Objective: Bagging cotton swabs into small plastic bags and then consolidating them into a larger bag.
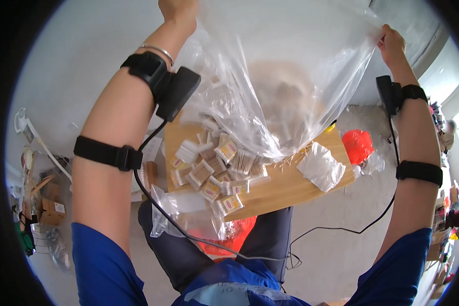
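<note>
A large clear plastic bag is spread wide and lifted above the table's far side. My right hand, at the upper right, is closed in a pinch on the bag's edge. My left hand is raised at the top beside the bag; the frame's upper edge cuts off its fingers, so its hold is hidden. Below the bag, a heap of small clear packs of cotton swabs lies on the wooden table. Pale blurred shapes show through the film.
A crumpled white plastic sheet lies on the table's right side. Another clear bag hangs over its near edge. Red bags sit under the table and on the floor at right. A cardboard box stands at left. Cables run from my forearm straps.
</note>
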`<state>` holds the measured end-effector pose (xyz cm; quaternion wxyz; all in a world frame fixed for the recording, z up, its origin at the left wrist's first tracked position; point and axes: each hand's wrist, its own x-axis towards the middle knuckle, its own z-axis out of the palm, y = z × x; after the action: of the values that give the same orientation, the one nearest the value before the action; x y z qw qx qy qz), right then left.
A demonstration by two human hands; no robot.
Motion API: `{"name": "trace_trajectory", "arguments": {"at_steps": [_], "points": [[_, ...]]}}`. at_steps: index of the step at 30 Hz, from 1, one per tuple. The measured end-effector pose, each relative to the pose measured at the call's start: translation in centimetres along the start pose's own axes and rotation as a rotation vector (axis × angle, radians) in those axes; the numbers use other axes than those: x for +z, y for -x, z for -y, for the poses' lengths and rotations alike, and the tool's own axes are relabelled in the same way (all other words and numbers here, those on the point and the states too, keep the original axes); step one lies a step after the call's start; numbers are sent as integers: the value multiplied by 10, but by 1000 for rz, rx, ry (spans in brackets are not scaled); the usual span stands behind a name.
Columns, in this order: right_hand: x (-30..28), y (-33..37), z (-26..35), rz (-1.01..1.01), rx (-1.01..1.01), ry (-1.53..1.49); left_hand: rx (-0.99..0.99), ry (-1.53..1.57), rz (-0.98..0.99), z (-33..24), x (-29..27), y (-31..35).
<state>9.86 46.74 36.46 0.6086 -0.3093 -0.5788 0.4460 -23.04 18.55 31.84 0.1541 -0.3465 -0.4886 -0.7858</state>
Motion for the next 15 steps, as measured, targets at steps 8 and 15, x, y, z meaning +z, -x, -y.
{"name": "trace_trajectory", "arguments": {"at_steps": [8,15], "points": [[-22,-87,17,100,-78,-61,93,1,-48,1,27,-46],[3,-74,80,200,-164,-72,146,27,-31,-29,27,-77]]}}
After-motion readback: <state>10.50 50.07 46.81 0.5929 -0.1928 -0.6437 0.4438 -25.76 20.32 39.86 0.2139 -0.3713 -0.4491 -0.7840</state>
